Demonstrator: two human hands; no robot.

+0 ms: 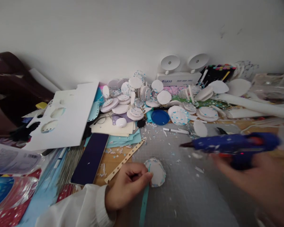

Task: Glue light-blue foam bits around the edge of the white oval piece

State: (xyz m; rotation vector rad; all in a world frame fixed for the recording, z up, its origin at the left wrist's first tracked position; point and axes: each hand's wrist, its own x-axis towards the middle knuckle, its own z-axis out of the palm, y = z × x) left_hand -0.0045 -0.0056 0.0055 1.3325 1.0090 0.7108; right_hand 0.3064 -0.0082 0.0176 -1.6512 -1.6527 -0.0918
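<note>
My left hand (132, 183) is closed in a pinch on a narrow teal paper strip (144, 203). The strip's upper end lies over a white paper disc (158, 172) with blue and white bits round its edge. That disc rests on a grey cutting mat (191, 192), just right of my left fingertips. At the right, my right hand (255, 179) is wrapped round the handle of a blue hot glue gun (232, 146). The gun is held above the mat, its dark nozzle pointing left. Motion smears the gun and this hand a little.
Many white discs (164, 97) are heaped along the back. A blue round lid (160, 117) and a white pen (176, 130) lie before them. A phone (90, 158), paper sheets (123, 138) and white cut-out board (66, 116) are at left. Scraps litter the mat.
</note>
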